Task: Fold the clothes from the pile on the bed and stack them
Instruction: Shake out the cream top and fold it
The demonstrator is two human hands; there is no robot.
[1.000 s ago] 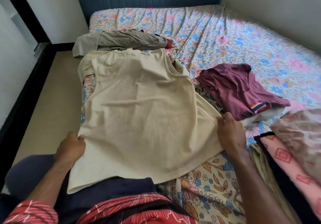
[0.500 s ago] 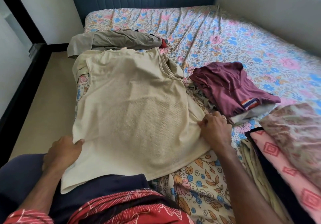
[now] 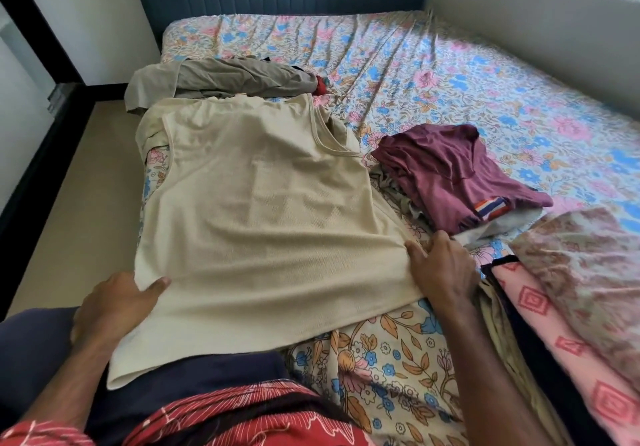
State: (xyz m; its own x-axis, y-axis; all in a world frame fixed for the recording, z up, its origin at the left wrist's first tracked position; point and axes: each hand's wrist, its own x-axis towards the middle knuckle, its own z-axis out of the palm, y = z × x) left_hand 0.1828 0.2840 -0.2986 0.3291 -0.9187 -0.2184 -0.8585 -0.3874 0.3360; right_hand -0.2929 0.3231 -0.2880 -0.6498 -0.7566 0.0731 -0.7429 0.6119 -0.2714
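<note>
Beige sleeveless top [image 3: 266, 224] spread flat at the bed's [image 3: 450, 75] near-left edge, ready to fold.
Your left hand [image 3: 114, 307] and right hand [image 3: 441, 269] each pinch a side seam, keeping it taut; maroon folded stack [image 3: 446, 172] just right.

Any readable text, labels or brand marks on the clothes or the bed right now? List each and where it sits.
No readable text anywhere in the head view.
Maroon garment: a striped red, white and blue patch, with no letters I can make out.
Beige top: plain, no label showing.
Bedsheet and pink cloth: patterns only.
</note>
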